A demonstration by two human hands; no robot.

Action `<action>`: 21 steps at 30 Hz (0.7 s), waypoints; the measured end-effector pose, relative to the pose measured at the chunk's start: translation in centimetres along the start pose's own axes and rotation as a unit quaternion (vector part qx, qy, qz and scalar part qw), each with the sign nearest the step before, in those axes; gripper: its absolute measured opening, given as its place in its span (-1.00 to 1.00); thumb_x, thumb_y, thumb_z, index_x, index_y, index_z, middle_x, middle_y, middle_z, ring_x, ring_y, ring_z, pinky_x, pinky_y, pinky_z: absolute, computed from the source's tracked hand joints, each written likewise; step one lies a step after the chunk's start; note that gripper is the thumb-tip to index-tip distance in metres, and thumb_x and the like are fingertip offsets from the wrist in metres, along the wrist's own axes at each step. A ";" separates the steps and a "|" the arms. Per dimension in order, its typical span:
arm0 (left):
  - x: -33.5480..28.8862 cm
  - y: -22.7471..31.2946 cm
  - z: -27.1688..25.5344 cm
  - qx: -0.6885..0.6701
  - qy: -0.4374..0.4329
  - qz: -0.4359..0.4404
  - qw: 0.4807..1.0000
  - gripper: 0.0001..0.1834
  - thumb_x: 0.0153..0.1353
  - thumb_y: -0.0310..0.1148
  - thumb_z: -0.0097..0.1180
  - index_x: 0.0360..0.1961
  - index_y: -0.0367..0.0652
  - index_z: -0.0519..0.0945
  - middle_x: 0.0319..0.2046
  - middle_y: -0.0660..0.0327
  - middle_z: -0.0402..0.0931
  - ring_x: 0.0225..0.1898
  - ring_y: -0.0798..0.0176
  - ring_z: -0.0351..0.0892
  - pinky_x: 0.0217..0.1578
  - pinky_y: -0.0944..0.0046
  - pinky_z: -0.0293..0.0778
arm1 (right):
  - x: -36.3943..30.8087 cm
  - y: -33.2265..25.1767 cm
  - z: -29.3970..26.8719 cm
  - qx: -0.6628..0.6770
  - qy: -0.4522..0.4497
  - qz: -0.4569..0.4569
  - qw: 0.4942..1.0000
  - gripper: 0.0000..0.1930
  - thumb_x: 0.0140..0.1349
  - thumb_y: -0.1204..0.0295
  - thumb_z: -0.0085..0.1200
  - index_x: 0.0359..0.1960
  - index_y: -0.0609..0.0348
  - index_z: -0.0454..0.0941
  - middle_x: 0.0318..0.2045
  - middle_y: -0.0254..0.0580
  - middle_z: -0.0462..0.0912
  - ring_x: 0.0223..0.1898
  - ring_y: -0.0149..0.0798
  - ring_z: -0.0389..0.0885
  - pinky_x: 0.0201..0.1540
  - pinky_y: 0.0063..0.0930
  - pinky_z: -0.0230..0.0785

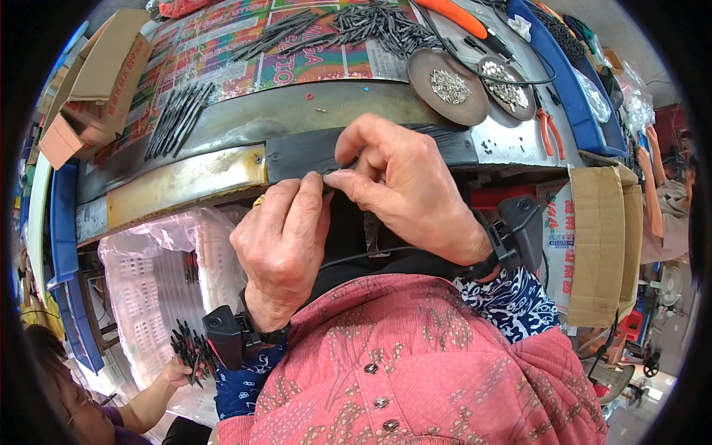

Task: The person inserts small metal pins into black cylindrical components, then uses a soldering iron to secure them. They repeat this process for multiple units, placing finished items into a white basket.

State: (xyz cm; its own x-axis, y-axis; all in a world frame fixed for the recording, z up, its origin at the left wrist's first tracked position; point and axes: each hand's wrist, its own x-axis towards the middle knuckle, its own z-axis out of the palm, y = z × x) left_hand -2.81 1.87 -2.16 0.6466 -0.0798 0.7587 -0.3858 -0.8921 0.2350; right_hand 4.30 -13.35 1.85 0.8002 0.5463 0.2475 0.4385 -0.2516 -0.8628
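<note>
My left hand [285, 233] and my right hand [415, 189] meet at the front edge of the workbench. Both are closed, with thumbs and fingertips pinched almost together. What lies between the fingertips is too small and covered to name. Just behind them runs a black strip [300, 152] along the bench edge. Beyond my right hand stand a round brown dish [419, 81] of small metal parts and a second dish [528, 111] of small white pieces. Thin black sticks [178, 119] lie in a row at the left of the bench.
A heap of short black pieces [386, 30], an orange-handled electric screwdriver [460, 18] and red pliers [550, 133] lie farther back. Blue trays [604, 133] border the right. Cardboard boxes [111, 81] flank the bench. At lower left, another person's hand [176, 373] holds black sticks beside a lined basket [137, 274].
</note>
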 end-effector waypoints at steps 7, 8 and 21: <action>0.0 0.2 0.0 -0.045 -0.003 -0.026 0.999 -0.66 -0.14 -0.61 0.29 -0.24 -0.26 0.59 -0.44 0.13 0.53 -0.47 0.14 0.58 -0.48 0.27 0.50 | 0.5 -0.2 -0.9 0.203 -0.123 0.208 0.949 -0.81 0.23 0.43 0.09 -0.26 0.36 0.53 -0.60 -0.28 0.58 -0.72 -0.57 0.43 -0.72 -0.72 0.19; 0.1 0.2 -0.1 -0.051 -0.004 -0.031 0.998 -0.66 -0.14 -0.62 0.28 -0.24 -0.26 0.59 -0.44 0.13 0.53 -0.47 0.14 0.58 -0.48 0.27 0.50 | 0.5 -0.2 -0.9 0.220 -0.123 0.204 0.946 -0.81 0.24 0.43 0.09 -0.26 0.36 0.54 -0.58 -0.28 0.58 -0.72 -0.56 0.45 -0.72 -0.73 0.20; 0.5 0.9 -0.5 -0.082 -0.039 -0.090 0.992 -0.71 -0.12 -0.63 0.25 -0.28 -0.27 0.58 -0.46 0.14 0.52 -0.48 0.14 0.56 -0.50 0.25 0.49 | 0.3 0.6 -0.6 0.276 -0.119 0.191 0.935 -0.81 0.26 0.41 0.10 -0.31 0.34 0.53 -0.59 -0.29 0.58 -0.69 -0.55 0.47 -0.67 -0.75 0.26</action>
State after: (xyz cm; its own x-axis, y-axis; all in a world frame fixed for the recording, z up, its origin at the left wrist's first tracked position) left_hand -3.20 1.28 -1.26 0.7612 0.0338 0.6477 -0.3577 -0.8111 0.4627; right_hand 5.05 -13.81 1.67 0.7135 0.6789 -0.1731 -0.1902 -0.0500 -0.9805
